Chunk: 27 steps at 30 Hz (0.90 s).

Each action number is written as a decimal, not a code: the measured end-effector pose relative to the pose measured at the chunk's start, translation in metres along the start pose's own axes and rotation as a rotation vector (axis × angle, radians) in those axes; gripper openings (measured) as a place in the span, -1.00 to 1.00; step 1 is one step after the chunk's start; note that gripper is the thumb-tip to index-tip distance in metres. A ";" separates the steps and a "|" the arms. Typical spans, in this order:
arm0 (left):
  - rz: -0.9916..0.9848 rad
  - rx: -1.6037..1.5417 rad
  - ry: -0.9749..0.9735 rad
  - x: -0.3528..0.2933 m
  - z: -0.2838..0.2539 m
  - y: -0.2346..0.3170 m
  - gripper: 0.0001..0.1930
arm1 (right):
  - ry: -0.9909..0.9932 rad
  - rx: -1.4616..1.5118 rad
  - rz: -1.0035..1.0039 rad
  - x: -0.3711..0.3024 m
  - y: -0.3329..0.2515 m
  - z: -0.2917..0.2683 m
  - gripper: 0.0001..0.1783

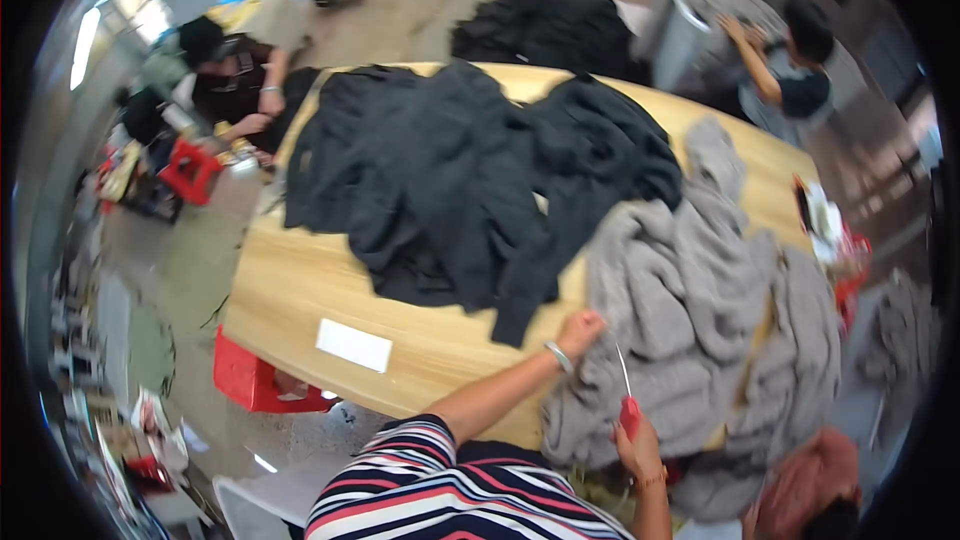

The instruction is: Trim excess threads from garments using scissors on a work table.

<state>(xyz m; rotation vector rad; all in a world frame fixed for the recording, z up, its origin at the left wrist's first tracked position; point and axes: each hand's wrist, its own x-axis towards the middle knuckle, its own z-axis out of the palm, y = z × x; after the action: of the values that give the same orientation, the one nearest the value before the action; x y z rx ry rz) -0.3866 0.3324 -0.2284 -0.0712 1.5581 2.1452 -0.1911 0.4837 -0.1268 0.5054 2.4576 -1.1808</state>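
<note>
My right hand point(640, 452) is closed around the red handle of a tool with a thin metal shaft point(624, 372); its tip is too fine to make out. The shaft points up and away, over a grey knit garment point(665, 290) heaped on the right side of the table. My left hand point(580, 333), with a bracelet at the wrist, is closed at the left edge of this grey knit. Whatever its fingers hold is hidden. The shaft's tip is close to the left hand, apart from it.
Dark garments point(430, 170) cover the wooden table's point(290, 270) far half. A white card point(353, 345) lies near its front edge. A red stool point(250, 370) stands at the left. Other people work at the far left and far right. A black pile point(545, 25) sits behind.
</note>
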 end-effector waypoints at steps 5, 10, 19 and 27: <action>0.054 -0.144 0.053 0.001 -0.014 -0.026 -0.84 | -0.147 0.012 -0.060 -0.006 -0.034 -0.004 -0.60; -0.049 -0.101 0.015 0.001 -0.020 -0.022 -0.87 | -0.111 -0.095 -0.169 -0.011 -0.062 -0.010 -0.79; 0.579 1.167 -0.263 -0.114 0.006 0.023 0.19 | 0.105 0.027 -0.022 -0.009 -0.039 -0.031 -0.44; 0.535 1.559 -0.638 -0.107 0.008 -0.034 -0.07 | 0.292 -0.002 0.040 -0.038 -0.012 -0.037 -0.46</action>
<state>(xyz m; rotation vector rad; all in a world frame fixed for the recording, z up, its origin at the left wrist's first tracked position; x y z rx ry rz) -0.2760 0.3099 -0.2219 1.4420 2.4033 0.4976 -0.1702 0.5001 -0.0800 0.7718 2.6745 -1.1591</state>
